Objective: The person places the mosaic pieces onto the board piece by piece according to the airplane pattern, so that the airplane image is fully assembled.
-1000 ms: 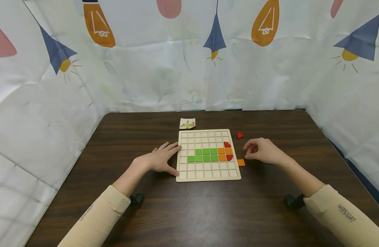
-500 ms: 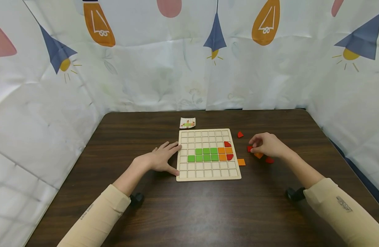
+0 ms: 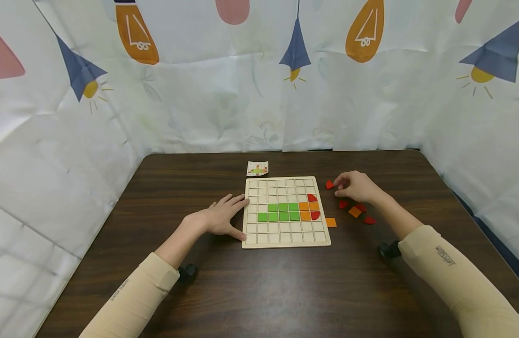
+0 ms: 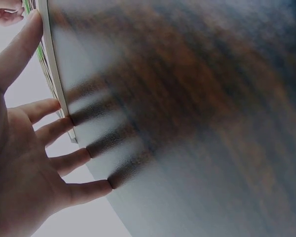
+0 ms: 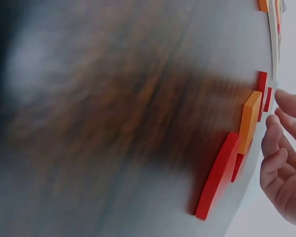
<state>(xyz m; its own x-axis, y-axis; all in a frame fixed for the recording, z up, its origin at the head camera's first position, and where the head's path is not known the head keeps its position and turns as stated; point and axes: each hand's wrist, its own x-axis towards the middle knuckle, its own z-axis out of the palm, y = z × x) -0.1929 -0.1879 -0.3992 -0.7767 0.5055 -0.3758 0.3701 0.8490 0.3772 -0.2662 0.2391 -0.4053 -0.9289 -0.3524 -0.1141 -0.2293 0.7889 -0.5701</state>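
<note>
My left hand lies at the left edge of a pale wooden grid board. Its spread fingers and thumb touch that edge, as the left wrist view also shows. Green square tiles, orange squares and two rounded red tiles fill some cells. My right hand hovers over the table right of the board, fingers loosely bent and holding nothing visible. Its fingertips are close beside a lone red tile. Below this hand lie an orange square and several red tiles.
A small picture card with a coloured grid design lies behind the board. One orange tile sits against the board's right edge. Printed fabric hangs around the far side of the dark wooden table.
My right hand has moved right from near the board, then away from me toward the lone red tile. The red and orange tiles beneath it have come into view. My left hand stays put.
</note>
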